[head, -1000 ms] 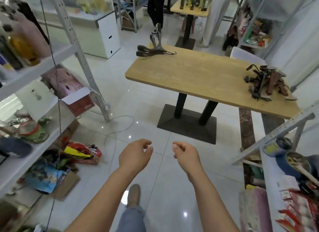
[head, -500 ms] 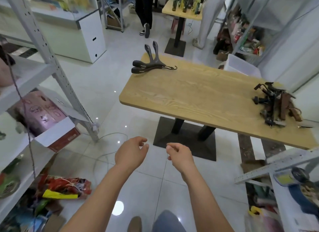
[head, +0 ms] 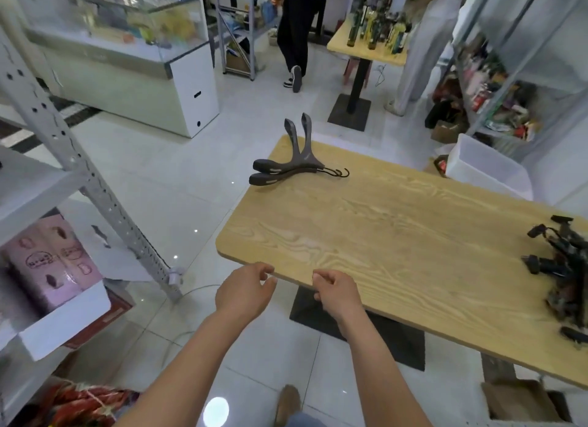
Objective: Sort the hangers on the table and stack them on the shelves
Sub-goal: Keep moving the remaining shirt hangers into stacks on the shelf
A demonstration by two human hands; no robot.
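Observation:
Two dark grey hangers (head: 294, 162) lie stacked at the far left corner of the wooden table (head: 397, 235), arms overhanging the edge, hooks pointing right. A tangled heap of dark and brown hangers (head: 564, 277) sits at the table's right end. My left hand (head: 243, 291) and my right hand (head: 334, 291) hover side by side at the table's near left edge, fingers loosely curled, holding nothing. Both hands are well short of either group of hangers.
A grey metal shelf rack (head: 63, 146) stands at left with a pink box (head: 47, 264) on a lower shelf. A white plastic bin (head: 486, 165) stands beyond the table. A person (head: 299, 35) walks at the back near a bottle-covered table (head: 369, 48).
The view has come closer to the table. Both hands now reach its near edge instead of hanging over the floor. The hangers have not moved.

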